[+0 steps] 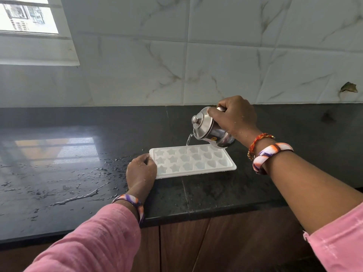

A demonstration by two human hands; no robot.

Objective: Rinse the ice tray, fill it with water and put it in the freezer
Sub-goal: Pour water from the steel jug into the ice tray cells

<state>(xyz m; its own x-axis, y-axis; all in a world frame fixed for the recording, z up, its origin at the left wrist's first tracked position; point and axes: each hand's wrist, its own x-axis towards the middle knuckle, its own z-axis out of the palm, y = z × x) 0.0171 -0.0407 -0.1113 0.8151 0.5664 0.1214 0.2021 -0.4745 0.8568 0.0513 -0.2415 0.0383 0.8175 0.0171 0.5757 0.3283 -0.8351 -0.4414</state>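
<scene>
A white ice tray (196,160) with star- and heart-shaped cells lies flat on the black countertop (78,173). My left hand (140,169) grips the tray's left end, fingers curled over its edge. My right hand (234,115) holds a small steel lidded jug (208,127) by its handle, tilted to the left above the tray's far edge. A thin stream of water (189,139) runs from the jug's spout into a cell in the tray's back row.
Water drops and streaks (78,185) cover the countertop left of the tray. A marble-tiled wall (196,55) rises behind the counter, with a window (27,16) at top left. Wooden cabinet doors (216,242) sit below the counter's front edge.
</scene>
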